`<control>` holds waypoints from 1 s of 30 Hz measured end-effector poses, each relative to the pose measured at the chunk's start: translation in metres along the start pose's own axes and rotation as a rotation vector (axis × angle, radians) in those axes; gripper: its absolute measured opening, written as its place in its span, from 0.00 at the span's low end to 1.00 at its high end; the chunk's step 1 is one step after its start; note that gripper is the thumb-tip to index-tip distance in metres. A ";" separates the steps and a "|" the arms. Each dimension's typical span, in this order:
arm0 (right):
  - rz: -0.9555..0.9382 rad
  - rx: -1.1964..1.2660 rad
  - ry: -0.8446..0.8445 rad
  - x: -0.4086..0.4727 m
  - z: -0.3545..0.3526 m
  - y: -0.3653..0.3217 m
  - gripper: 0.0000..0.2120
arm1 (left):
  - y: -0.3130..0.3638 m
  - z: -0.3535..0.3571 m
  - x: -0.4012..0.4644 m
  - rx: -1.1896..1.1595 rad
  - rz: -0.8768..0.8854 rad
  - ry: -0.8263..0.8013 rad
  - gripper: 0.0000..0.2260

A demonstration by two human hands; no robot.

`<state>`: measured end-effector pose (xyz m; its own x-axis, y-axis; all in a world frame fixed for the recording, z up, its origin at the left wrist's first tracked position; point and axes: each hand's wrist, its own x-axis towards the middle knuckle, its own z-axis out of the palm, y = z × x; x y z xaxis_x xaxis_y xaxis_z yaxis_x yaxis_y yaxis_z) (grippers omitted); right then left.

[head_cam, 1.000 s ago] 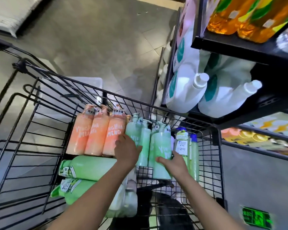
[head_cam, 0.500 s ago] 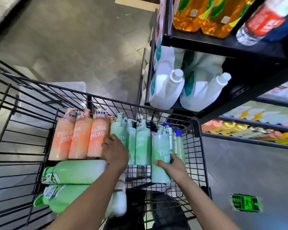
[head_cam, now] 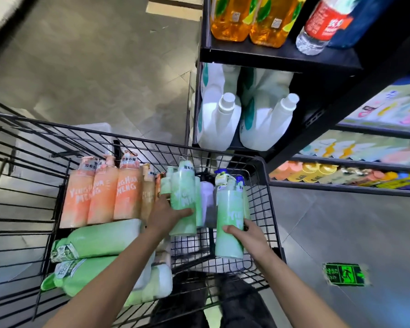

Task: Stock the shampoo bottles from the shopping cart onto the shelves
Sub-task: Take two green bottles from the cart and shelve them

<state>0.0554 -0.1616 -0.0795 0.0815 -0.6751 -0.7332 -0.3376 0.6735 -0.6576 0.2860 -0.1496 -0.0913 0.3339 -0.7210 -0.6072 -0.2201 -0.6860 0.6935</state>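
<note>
Gripping one green shampoo bottle [head_cam: 182, 197] in the left hand [head_cam: 165, 215] and another [head_cam: 229, 223] in the right hand [head_cam: 249, 237], the person had raised both above the cart [head_cam: 273, 209], ready for shelving.

The shopping cart [head_cam: 265, 176] is black wire. Inside it at ten o'clock stand orange-pink shampoo bottles [head_cam: 103, 192] with white lettering; at eight o'clock lie pale green refill pouches [head_cam: 104, 240] fading to white. Each hand holds a mint-green bottle [head_cam: 182, 197] with white lettering; the second green bottle [head_cam: 229, 223] fades paler toward its base. A lilac bottle [head_cam: 207, 202] shows between them. At twelve o'clock, black shelves [head_cam: 277, 59] carry amber-yellow bottles [head_cam: 232, 20] and white jugs [head_cam: 219, 121] with teal labels. The floor [head_cam: 92, 67] is grey, with a green exit sign [head_cam: 344, 274] at four o'clock.
</note>
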 end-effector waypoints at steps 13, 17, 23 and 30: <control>-0.139 0.311 0.051 -0.056 -0.169 0.014 0.22 | 0.120 0.151 -0.115 -0.299 0.140 -0.386 0.21; -0.195 0.339 0.103 -0.074 -0.258 0.033 0.30 | 0.157 0.229 -0.147 -0.275 0.216 -0.430 0.18; -0.284 0.414 0.221 -0.106 -0.381 0.057 0.28 | 0.207 0.345 -0.181 -0.315 0.265 -0.549 0.30; -0.343 0.524 0.311 -0.116 -0.475 0.074 0.27 | 0.269 0.429 -0.199 -0.205 0.328 -0.662 0.40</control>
<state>-0.4249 -0.1759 0.0392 -0.1959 -0.8778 -0.4372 0.1623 0.4107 -0.8972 -0.2325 -0.2328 0.0502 -0.3525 -0.8368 -0.4190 -0.0173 -0.4418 0.8969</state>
